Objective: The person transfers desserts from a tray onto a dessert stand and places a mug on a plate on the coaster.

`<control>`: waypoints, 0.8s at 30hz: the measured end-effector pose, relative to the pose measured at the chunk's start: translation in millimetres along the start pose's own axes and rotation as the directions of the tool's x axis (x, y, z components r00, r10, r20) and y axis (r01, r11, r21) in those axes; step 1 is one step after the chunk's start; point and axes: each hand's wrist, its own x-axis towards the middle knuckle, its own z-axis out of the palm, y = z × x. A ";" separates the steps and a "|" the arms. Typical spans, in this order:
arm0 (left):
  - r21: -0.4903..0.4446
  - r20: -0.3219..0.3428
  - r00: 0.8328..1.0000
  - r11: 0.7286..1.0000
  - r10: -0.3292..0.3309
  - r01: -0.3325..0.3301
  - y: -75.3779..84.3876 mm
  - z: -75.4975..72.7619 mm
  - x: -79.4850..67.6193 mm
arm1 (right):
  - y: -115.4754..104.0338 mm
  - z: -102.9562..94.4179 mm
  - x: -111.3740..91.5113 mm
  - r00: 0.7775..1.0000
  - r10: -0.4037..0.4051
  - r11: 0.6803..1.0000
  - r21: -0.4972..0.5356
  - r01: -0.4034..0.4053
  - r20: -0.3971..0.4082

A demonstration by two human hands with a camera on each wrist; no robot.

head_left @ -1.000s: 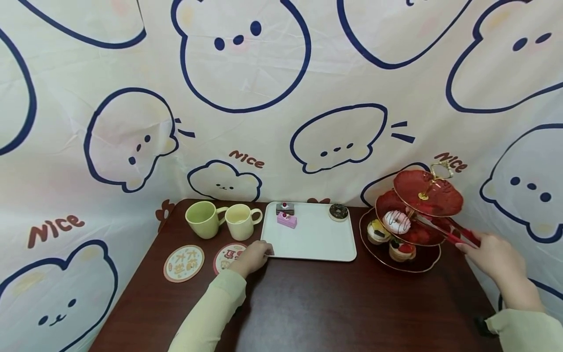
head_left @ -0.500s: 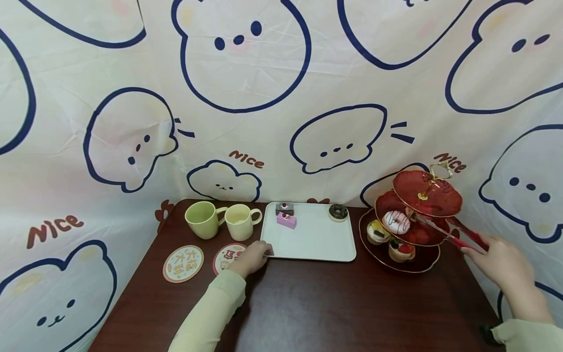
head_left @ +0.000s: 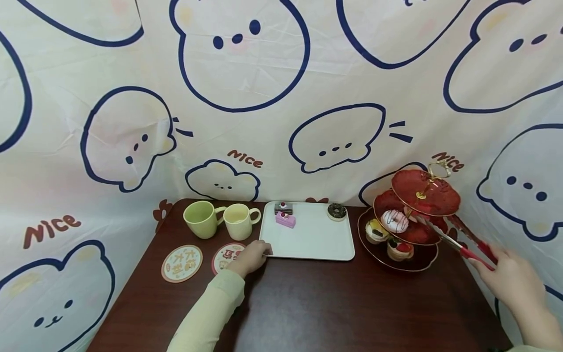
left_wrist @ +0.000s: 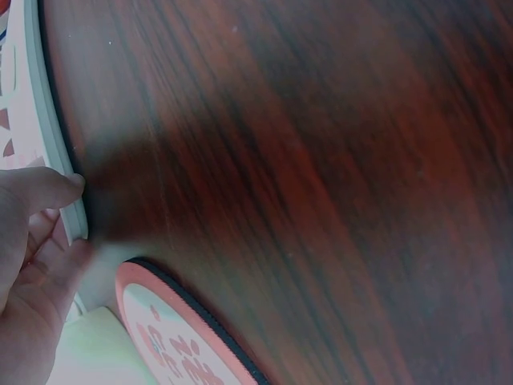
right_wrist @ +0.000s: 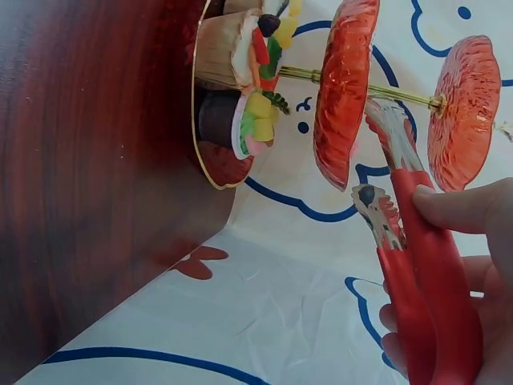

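A person works at a dark brown wooden table (head_left: 308, 308). Along its far edge lies a white tray (head_left: 318, 242), its near left corner pinched between the thumb and fingers of the left hand (head_left: 251, 257). Near the tray's far left corner sit a chocolate cake slice (head_left: 283, 208) and, just in front, a pink cake slice (head_left: 285, 221); a chocolate donut (head_left: 337, 211) rests in its far right corner.

At the table's far right corner stands a three-tier red stand (head_left: 402, 183) with gold rims. Its middle tier carries a white-iced donut (head_left: 394, 221). Its bottom tier holds a yellow-topped cupcake (head_left: 376, 234), a strawberry-topped cupcake (head_left: 400, 251) and, seen from the right wrist, a dark cup (right_wrist: 218, 119) filled with colourful pieces.

The right hand (head_left: 512, 278) grasps red-handled tongs (right_wrist: 437, 265), their arms apart, one tip reaching between the top and middle tiers.

Toward the far left corner, a green mug (head_left: 200, 221) and a cream mug (head_left: 238, 224) stand upright. Nearer the left edge lie two round coasters (head_left: 182, 264), one partly hidden by the left hand.
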 end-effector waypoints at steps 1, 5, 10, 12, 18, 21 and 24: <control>-0.001 0.001 1.000 1.000 -0.003 0.003 -0.2 -0.3 -0.2 | -0.4 0.1 -1.6 1.000 0.006 1.000 0.000 -0.006 0.003; -0.002 0.008 1.000 1.000 -0.016 0.016 -1.5 -0.1 0.0 | -0.7 1.4 -8.0 0.999 0.033 0.999 0.003 -0.033 0.018; -0.006 0.015 1.000 1.000 -0.024 0.024 -2.3 0.8 0.1 | -0.5 3.6 -18.3 1.000 0.015 1.000 0.012 -0.016 0.023; -0.008 0.015 1.000 1.000 -0.020 0.020 -2.5 1.1 0.0 | -2.1 4.2 -23.3 1.000 -0.001 1.000 0.024 0.000 0.019; -0.004 0.008 1.000 1.000 -0.013 0.013 -3.4 1.7 1.1 | -14.5 4.8 -35.4 1.000 -0.028 0.998 0.057 0.027 0.004; -0.004 0.012 1.000 1.000 -0.012 0.012 -3.0 1.0 1.5 | -21.5 4.2 -39.4 0.999 -0.033 0.998 0.052 0.033 0.010; -0.018 0.021 1.000 1.000 -0.014 0.015 -3.0 0.9 1.7 | -27.2 4.4 -42.4 0.999 -0.036 0.998 0.048 0.034 0.028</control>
